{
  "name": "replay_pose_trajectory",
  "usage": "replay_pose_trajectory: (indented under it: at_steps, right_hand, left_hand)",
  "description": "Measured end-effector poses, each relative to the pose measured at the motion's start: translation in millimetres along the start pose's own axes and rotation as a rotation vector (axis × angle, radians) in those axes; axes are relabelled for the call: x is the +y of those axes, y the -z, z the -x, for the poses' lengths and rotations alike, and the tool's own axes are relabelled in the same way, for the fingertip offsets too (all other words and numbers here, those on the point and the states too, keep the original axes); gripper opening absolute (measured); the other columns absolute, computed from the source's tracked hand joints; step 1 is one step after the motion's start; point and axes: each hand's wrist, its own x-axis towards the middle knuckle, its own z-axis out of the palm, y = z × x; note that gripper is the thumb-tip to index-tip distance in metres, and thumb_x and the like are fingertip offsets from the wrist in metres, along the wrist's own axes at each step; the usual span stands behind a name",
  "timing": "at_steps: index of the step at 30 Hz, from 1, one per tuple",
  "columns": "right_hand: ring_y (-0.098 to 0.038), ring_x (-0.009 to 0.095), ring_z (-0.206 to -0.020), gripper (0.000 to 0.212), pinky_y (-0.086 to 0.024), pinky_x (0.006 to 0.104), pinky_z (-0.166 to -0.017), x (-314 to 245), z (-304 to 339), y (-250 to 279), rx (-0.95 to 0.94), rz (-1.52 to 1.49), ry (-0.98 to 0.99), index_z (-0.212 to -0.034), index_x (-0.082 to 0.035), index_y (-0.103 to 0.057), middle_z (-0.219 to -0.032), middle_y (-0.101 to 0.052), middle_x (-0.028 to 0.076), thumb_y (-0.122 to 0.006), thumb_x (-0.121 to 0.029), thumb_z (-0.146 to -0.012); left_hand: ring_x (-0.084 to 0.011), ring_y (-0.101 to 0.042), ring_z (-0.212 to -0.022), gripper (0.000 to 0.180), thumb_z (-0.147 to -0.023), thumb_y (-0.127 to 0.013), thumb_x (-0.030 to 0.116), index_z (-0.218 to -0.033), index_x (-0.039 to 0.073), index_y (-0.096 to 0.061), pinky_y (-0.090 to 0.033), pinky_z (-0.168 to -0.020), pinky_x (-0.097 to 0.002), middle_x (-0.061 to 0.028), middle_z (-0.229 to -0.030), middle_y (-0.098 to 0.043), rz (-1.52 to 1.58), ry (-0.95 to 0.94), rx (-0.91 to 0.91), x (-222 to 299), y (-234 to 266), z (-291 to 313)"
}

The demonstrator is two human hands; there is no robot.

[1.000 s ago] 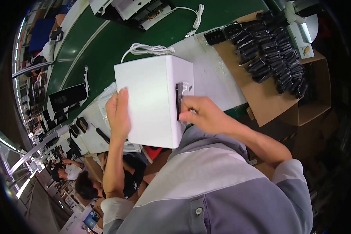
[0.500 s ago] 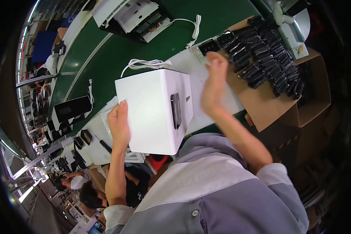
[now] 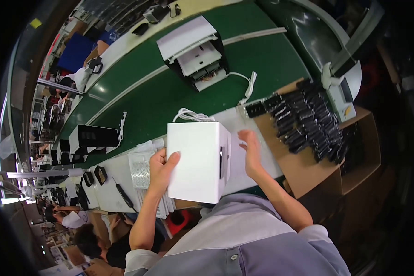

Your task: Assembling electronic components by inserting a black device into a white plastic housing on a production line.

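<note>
White boxy appliance [image 3: 193, 161], black side inset [image 3: 222, 162]

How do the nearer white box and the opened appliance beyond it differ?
The white box has a smooth, closed face toward the camera; the opened appliance exposes inner parts. The left grip holds the white box; the opened appliance stands unheld. Both have white panels and a white cord nearby.

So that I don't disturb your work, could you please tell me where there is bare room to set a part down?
Bare green table lies between the opened machine and the black-fronted box, and right of the machine's white cord. A smaller patch of white bench shows between the white box and the cardboard, near the right hand. Black packets crowd the cardboard.
</note>
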Motion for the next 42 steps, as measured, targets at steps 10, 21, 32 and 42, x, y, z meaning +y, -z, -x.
replay_pose_trajectory:
  at_steps: [10,21,32,42]
  right_hand:
    - [-0.056,0.022,-0.118,0.057,-0.045,0.0388,-0.098,-94.4,-170.6,-64.8,-0.132,-0.023,-0.057,-0.13,-0.003,-0.059,-0.129,-0.062,0.01,-0.058,-0.052,-0.1]
    - [-0.057,0.016,-0.088,0.033,-0.046,0.0356,-0.076,-123.7,-276.7,-185.1,0.197,-0.244,-0.029,-0.106,0.001,-0.066,-0.101,-0.065,0.007,-0.077,-0.025,-0.088]
    - [-0.057,0.018,-0.116,0.053,-0.045,0.0398,-0.099,-40.9,-119.2,-18.6,-0.118,-0.442,-0.257,-0.138,0.0,-0.051,-0.132,-0.06,0.006,-0.062,-0.038,-0.102]
    - [-0.057,0.017,-0.116,0.058,-0.045,0.035,-0.1,-22.7,-122.5,4.8,-0.149,-0.462,-0.149,-0.137,0.001,-0.053,-0.127,-0.063,0.007,-0.064,-0.041,-0.1]
  left_hand:
    - [-0.0004,-0.046,-0.061,0.02,-0.091,-0.074,0.012,-0.077,0.004,-0.061,-0.035,-0.052,-0.021,0.0051,-0.068,-0.058,-0.192,-0.155,-0.002,81.6,16.1,-11.3]
    - [-0.0008,-0.028,-0.064,0.035,-0.096,-0.067,0.015,-0.069,0.014,-0.044,-0.021,-0.056,-0.0229,0.0119,-0.069,-0.035,-0.439,-0.469,0.316,195.3,154.0,-111.0]
    - [-0.0081,-0.052,-0.061,0.034,-0.095,-0.068,0.03,-0.076,0.002,-0.067,-0.04,-0.057,-0.0297,0.0026,-0.069,-0.06,-0.71,-0.483,0.049,237.4,94.4,-394.6]
    - [-0.0196,-0.068,-0.095,0.038,-0.093,-0.075,0.026,-0.113,-0.006,-0.066,-0.055,-0.085,-0.0324,-0.0104,-0.107,-0.071,0.08,-0.355,-0.162,231.7,-49.3,-643.3]
